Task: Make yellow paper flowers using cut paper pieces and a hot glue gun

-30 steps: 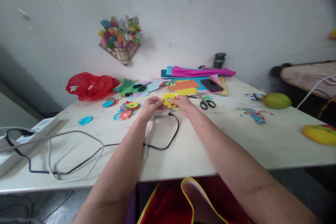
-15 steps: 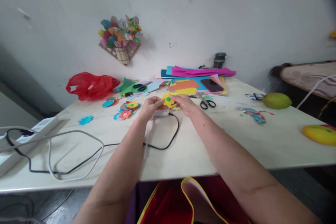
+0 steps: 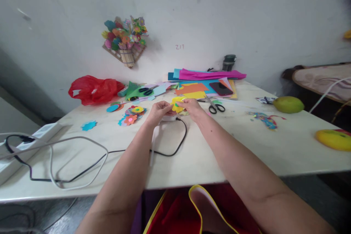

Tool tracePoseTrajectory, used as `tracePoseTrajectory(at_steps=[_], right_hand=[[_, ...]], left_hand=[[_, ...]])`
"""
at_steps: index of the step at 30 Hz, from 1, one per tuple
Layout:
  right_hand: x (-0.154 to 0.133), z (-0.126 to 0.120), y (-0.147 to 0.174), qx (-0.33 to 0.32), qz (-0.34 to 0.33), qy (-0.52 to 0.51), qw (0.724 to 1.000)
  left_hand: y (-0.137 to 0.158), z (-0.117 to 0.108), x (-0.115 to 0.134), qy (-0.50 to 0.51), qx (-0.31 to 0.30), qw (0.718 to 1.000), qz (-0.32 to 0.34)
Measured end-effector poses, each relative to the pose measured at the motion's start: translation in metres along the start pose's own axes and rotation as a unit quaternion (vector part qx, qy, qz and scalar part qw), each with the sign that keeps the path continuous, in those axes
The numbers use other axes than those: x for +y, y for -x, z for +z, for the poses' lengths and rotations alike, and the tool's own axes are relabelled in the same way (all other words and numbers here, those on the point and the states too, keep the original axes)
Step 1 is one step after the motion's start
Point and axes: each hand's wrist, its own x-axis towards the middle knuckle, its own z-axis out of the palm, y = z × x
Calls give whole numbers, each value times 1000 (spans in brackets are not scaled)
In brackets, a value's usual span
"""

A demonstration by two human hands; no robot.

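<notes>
Between my two hands is a yellow paper flower (image 3: 177, 108) with a green centre, held just above the table. My left hand (image 3: 160, 111) pinches its left edge between thumb and fingers. On the right side my right hand (image 3: 192, 108) grips it, the thumb lying over the petals near the green centre. Under the hands a white device (image 3: 168, 118), partly hidden, has a black cord plugged into it and a pale stick pointing towards me. A pile of finished-looking paper flowers (image 3: 131, 119) lies left of my left hand. Scissors (image 3: 216, 108) rest right of my right hand.
Coloured paper sheets (image 3: 192, 89), a phone (image 3: 221, 89) and a second pair of scissors (image 3: 148, 90) lie at the back. A red plastic bag (image 3: 94, 89) is back left. Cables (image 3: 82, 139) loop by a power strip (image 3: 33, 146). Mangoes (image 3: 288, 105) lie right.
The yellow flower has turned a little in my fingers, and my right thumb now covers more of it near the centre. Both hands stay in nearly the same place.
</notes>
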Motion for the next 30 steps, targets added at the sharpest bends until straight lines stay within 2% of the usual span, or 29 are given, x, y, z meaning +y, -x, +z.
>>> tracePoseTrajectory(at_steps=[8, 15, 21, 30], right_hand=[[2, -1, -2, -7, 2, -3, 1000], [-2, -7, 1, -67, 2, -30, 997], [-4, -2, 4, -44, 8, 8, 999], [0, 0, 2, -18, -10, 4, 1000]], left_hand=[[-1, 0, -1, -4, 1, 1000, 0], [0, -1, -1, 5, -4, 1000, 2], [-1, -1, -2, -12, -16, 1000, 3], [2, 5, 1, -17, -9, 1000, -13]])
